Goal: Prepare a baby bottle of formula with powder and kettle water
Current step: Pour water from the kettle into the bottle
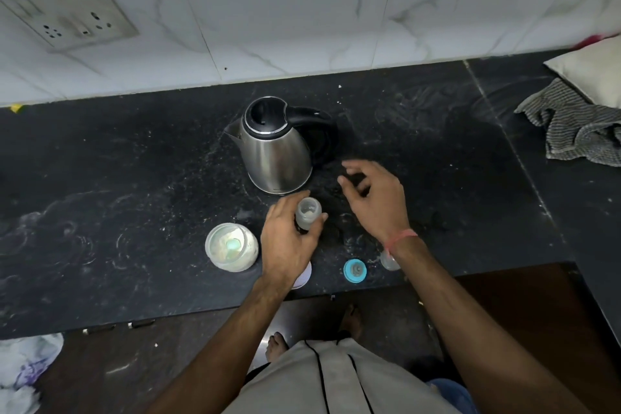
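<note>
- Left hand point(285, 245) curled round open baby bottle point(307, 213), upright near counter point(134, 178) front edge, just before kettle point(277, 144).
- Right hand point(376, 198) hovering loosely spread, holding nothing.
- Powder jar point(232, 247) beside left hand.
- White lid point(302, 276) mostly hidden under left wrist; clear cap point(389, 260) partly behind right wrist.

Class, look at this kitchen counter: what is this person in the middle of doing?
A person is making a baby bottle. The left hand grips the open bottle, which has white powder inside, standing on the black counter. The right hand hovers open near the steel kettle. An open powder jar stands left of the bottle; the blue bottle ring lies near the counter's edge.
</note>
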